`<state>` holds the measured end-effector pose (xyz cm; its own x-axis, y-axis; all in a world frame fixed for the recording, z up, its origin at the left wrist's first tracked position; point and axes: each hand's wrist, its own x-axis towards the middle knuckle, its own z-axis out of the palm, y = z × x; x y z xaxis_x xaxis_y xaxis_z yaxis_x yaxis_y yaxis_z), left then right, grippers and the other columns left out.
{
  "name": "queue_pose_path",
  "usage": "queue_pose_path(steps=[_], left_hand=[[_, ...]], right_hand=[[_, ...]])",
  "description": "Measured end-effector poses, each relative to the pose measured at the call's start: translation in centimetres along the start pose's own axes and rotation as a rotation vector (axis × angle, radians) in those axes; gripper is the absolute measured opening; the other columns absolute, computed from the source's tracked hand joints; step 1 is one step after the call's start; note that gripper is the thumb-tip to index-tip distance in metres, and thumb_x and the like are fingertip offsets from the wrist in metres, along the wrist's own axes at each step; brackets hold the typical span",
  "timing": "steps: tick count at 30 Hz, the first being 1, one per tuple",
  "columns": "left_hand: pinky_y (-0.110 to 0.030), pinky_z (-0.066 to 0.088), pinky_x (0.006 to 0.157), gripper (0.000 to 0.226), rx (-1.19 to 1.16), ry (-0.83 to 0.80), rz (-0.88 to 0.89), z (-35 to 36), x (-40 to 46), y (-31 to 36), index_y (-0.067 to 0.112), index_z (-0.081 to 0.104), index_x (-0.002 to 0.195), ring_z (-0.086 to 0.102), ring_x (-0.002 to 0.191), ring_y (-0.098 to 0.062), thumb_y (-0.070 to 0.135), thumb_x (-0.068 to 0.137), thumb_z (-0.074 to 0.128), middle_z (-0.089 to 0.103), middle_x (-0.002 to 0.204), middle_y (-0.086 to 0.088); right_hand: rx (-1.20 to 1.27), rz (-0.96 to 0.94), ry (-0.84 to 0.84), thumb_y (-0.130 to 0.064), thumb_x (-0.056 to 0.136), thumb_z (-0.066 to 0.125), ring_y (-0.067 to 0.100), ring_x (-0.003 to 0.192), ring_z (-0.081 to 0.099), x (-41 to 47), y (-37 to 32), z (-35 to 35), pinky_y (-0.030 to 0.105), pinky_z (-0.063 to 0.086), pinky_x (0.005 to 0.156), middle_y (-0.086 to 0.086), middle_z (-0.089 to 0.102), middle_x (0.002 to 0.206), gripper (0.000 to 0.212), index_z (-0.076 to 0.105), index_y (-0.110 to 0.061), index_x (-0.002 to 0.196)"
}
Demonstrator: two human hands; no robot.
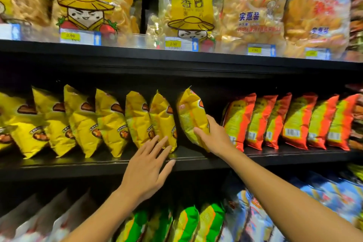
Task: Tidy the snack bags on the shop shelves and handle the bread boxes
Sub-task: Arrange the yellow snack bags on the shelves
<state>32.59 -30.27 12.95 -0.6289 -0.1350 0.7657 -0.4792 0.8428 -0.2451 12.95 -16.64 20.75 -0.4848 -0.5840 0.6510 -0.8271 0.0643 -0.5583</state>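
Head view shows us the black middle shelf (pixel 110 165), row of yellow snack bags (pixel 110 122) at nine o'clock, our right hand (pixel 214 135) gripping the end yellow bag (pixel 191 114) at centre, left hand (pixel 149 167) open, fingertips (pixel 167 143) touching the neighbouring bag (pixel 163 122).

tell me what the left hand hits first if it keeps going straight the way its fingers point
Most likely the yellow bag standing last in the leaning row: the left hand has its fingertips right at that bag's lower edge. Whether they already touch is hard to tell.
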Motion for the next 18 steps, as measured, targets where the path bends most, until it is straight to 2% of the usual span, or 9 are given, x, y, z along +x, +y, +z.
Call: queue_pose_path(steps=[2, 5, 7, 10, 12, 14, 16, 18], left_hand=[[-0.039, 0.028, 0.122, 0.063, -0.059, 0.026, -0.007, -0.4, -0.2, 0.3, 0.024, 0.057, 0.146, 0.031, 0.153, -0.017, 0.058, 0.108, 0.020, 0.042, 0.161, 0.004], [-0.039, 0.036, 0.121, 0.056, -0.260, 0.110, -0.023, -1.8, -0.1, 1.3, 0.027, 0.053, 0.149, 0.028, 0.153, -0.010, 0.053, 0.106, 0.029, 0.040, 0.162, 0.009], [-0.033, 0.035, 0.120, 0.051, -0.438, 0.161, -0.040, -3.4, 0.2, 3.1, 0.031, 0.046, 0.152, 0.027, 0.151, -0.002, 0.051, 0.106, 0.036, 0.037, 0.161, 0.015], [-0.031, 0.033, 0.122, 0.060, -0.942, 0.144, -0.216, -5.8, 0.9, 7.5, 0.040, 0.034, 0.156, 0.030, 0.146, 0.008, 0.056, 0.101, 0.052, 0.036, 0.159, 0.023], [-0.036, 0.034, 0.122, 0.079, -1.274, 0.122, -0.293, -7.0, 1.2, 10.5, 0.042, 0.025, 0.159, 0.034, 0.145, 0.007, 0.062, 0.092, 0.061, 0.038, 0.157, 0.025], [-0.038, 0.037, 0.120, 0.088, -1.491, 0.126, -0.275, -7.8, 1.2, 13.2, 0.044, 0.019, 0.159, 0.040, 0.144, 0.000, 0.058, 0.088, 0.069, 0.044, 0.154, 0.024], [-0.031, 0.045, 0.112, 0.082, -1.637, 0.162, -0.335, -8.6, 0.8, 15.4, 0.041, 0.027, 0.152, 0.052, 0.137, -0.005, 0.047, 0.085, 0.074, 0.057, 0.146, 0.017], [-0.026, 0.055, 0.096, 0.071, -1.753, 0.207, -0.497, -9.4, -0.2, 17.3, 0.032, 0.042, 0.140, 0.065, 0.123, -0.008, 0.042, 0.079, 0.079, 0.070, 0.133, 0.007]], right_hand=[[-0.050, -0.037, 0.040, -0.042, 0.099, 0.065, 0.021, 0.115, 0.063, -1.3, -0.1, -1.5, 0.036, 0.050, 0.090, -0.003, 0.066, 0.127, 0.060, 0.040, -0.029, 0.152], [-0.118, -0.078, 0.110, -0.053, 0.096, 0.065, 0.018, 0.110, 0.066, -3.5, -0.3, -4.2, 0.043, 0.056, 0.090, -0.011, 0.067, 0.121, 0.065, 0.039, -0.034, 0.153], [-0.111, -0.119, 0.156, -0.059, 0.093, 0.064, 0.015, 0.109, 0.066, -5.2, -0.5, -5.6, 0.045, 0.058, 0.089, -0.015, 0.067, 0.120, 0.068, 0.039, -0.038, 0.152], [-0.155, -0.196, 0.223, -0.059, 0.089, 0.069, 0.013, 0.113, 0.066, -8.0, -1.2, -7.4, 0.039, 0.058, 0.089, -0.014, 0.068, 0.128, 0.071, 0.043, -0.039, 0.152], [-0.189, -0.241, 0.253, -0.057, 0.087, 0.072, 0.013, 0.119, 0.064, -10.1, -1.5, -8.4, 0.036, 0.056, 0.090, -0.014, 0.065, 0.135, 0.072, 0.044, -0.040, 0.151], [-0.194, -0.272, 0.261, -0.063, 0.086, 0.068, 0.012, 0.124, 0.060, -12.3, -1.7, -8.9, 0.036, 0.055, 0.093, -0.015, 0.061, 0.140, 0.073, 0.044, -0.042, 0.151], [-0.180, -0.330, 0.248, -0.067, 0.085, 0.061, 0.008, 0.132, 0.052, -14.6, -1.4, -8.9, 0.030, 0.053, 0.097, -0.017, 0.054, 0.145, 0.074, 0.044, -0.041, 0.152], [-0.154, -0.413, 0.219, -0.068, 0.082, 0.058, 0.004, 0.137, 0.044, -17.0, -0.6, -8.5, 0.016, 0.043, 0.100, -0.019, 0.047, 0.148, 0.077, 0.046, -0.039, 0.153]])
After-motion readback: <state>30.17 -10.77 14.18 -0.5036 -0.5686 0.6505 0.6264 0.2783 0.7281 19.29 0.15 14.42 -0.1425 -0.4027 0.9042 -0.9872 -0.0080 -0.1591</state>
